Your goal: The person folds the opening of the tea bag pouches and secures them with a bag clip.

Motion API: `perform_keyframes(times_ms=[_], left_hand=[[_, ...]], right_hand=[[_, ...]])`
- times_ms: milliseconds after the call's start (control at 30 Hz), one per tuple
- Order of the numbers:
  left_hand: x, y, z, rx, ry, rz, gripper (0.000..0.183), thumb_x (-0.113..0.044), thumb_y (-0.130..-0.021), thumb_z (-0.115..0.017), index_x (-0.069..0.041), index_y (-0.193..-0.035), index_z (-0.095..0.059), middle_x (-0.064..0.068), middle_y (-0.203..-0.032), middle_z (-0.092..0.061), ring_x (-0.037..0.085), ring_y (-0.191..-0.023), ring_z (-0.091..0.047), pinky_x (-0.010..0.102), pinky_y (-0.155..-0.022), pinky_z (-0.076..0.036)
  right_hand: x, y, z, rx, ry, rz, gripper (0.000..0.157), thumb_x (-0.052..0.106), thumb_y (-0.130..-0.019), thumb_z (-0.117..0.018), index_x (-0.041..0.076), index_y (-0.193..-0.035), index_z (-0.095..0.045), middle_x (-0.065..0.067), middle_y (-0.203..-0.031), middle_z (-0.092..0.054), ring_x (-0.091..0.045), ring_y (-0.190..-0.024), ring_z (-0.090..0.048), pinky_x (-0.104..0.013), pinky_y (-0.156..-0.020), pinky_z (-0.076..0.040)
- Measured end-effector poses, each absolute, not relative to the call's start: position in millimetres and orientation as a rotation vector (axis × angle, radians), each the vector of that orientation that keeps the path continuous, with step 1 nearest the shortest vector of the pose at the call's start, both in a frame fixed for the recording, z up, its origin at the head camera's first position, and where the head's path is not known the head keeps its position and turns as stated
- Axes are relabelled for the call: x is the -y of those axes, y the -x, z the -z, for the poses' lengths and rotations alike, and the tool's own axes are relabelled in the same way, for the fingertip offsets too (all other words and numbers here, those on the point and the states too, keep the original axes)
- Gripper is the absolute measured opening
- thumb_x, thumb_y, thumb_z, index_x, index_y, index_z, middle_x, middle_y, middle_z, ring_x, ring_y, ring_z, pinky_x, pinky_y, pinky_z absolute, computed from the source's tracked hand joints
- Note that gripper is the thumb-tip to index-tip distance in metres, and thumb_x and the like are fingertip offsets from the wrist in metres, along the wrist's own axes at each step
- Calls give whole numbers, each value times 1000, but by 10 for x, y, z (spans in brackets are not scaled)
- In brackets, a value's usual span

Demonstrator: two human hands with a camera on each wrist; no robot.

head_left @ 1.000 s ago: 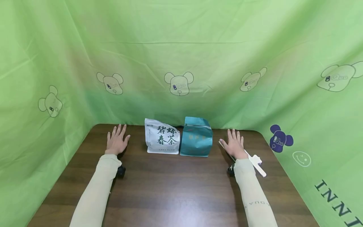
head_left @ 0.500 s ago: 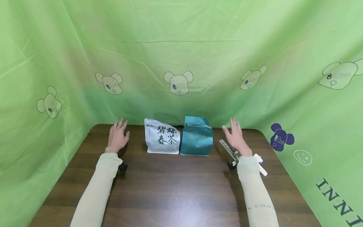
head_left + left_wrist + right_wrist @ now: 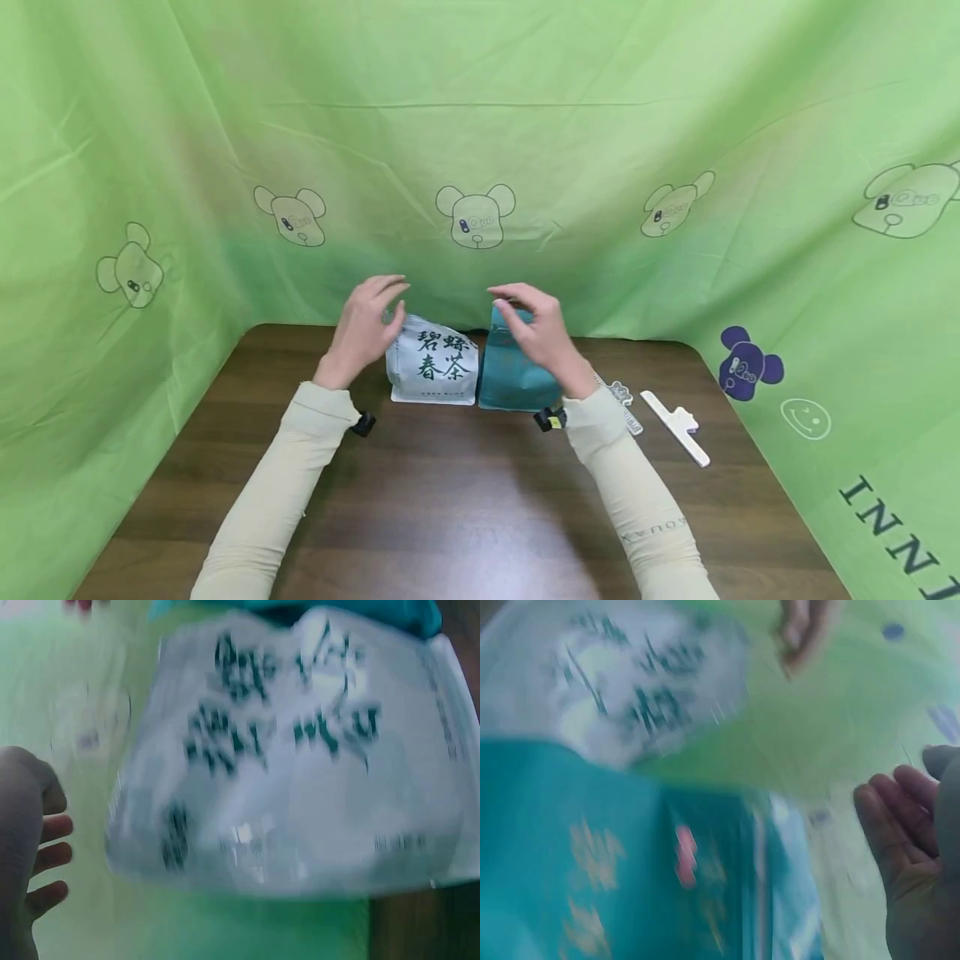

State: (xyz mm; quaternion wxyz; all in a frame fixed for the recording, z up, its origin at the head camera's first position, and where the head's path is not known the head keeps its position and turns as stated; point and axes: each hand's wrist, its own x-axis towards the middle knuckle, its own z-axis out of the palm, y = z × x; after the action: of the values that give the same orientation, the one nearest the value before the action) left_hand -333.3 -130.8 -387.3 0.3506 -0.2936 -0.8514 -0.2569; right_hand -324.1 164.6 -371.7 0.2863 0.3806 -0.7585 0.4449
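From the head view I have both hands raised at the far side of the brown surface (image 3: 420,508). The left hand (image 3: 364,321) hangs by the upper left corner of the white bag (image 3: 432,375); its fingers are loosely bent and slightly spread, the thumb apart, and they grip nothing. My left wrist view shows a gap between those fingers and the bag. The right hand (image 3: 542,332) hides part of the top and right side of the teal bag (image 3: 510,383). Its fingers lie close together with the thumb held away, pinching nothing, and my right wrist view puts green between them and the bag.

The two bags stand upright just beside each other near the back edge, the white one with dark green characters. To the right I see a white clip (image 3: 675,427) lying slantwise, and near it a printed strip (image 3: 622,400), partly hidden by the right arm. Green cloth (image 3: 480,67) with bear outlines hangs behind.
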Motion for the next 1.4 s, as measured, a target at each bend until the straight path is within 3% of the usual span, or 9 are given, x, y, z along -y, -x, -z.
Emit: perform_keyframes(times_ms=[233, 567, 800, 1067, 1400], left_hand=[[1006, 3225, 3949, 2269, 919, 481, 30, -6, -91, -72, 1, -120, -71, 16, -125, -69, 32, -119, -63, 48, -104, -47], [933, 3185, 4078, 2323, 915, 343, 20, -4, -93, -70, -3, -113, -74, 9, -107, -75, 26, -99, -68, 40, -89, -50], [936, 3169, 4091, 2330, 912, 326, 28, 13, -83, -67, -5, -103, -76, 7, -99, -74, 25, -93, -66, 37, -80, -49], [940, 3186, 4099, 2307, 905, 352, 32, 17, -79, -67, -4, -102, -75, 7, -99, -73, 25, -93, -65, 36, -80, -48], [980, 3054, 4031, 2302, 916, 431, 38, 22, -80, -56, -2, -102, -75, 9, -99, -73, 26, -93, -65, 38, -82, -50]], right_hand=[[-1241, 3199, 3992, 2328, -1085, -1023, 27, 5, -95, -70, -4, -120, -68, -19, -112, -71, -29, -99, -70, -38, -86, -58], [-1115, 3193, 4181, 2472, -937, -911, 20, -2, -94, -68, 0, -114, -72, -15, -108, -72, -26, -95, -70, -36, -81, -59], [-1113, 3204, 4183, 2534, -909, -889, 18, -3, -96, -65, 0, -110, -75, -16, -106, -75, -26, -94, -73, -38, -79, -59], [-1117, 3231, 4168, 2512, -938, -905, 23, -3, -99, -61, 4, -113, -77, -14, -107, -77, -24, -90, -75, -35, -77, -60], [-1114, 3107, 4088, 2475, -960, -959, 24, -3, -98, -62, 2, -117, -76, -16, -111, -75, -26, -93, -75, -35, -78, -60]])
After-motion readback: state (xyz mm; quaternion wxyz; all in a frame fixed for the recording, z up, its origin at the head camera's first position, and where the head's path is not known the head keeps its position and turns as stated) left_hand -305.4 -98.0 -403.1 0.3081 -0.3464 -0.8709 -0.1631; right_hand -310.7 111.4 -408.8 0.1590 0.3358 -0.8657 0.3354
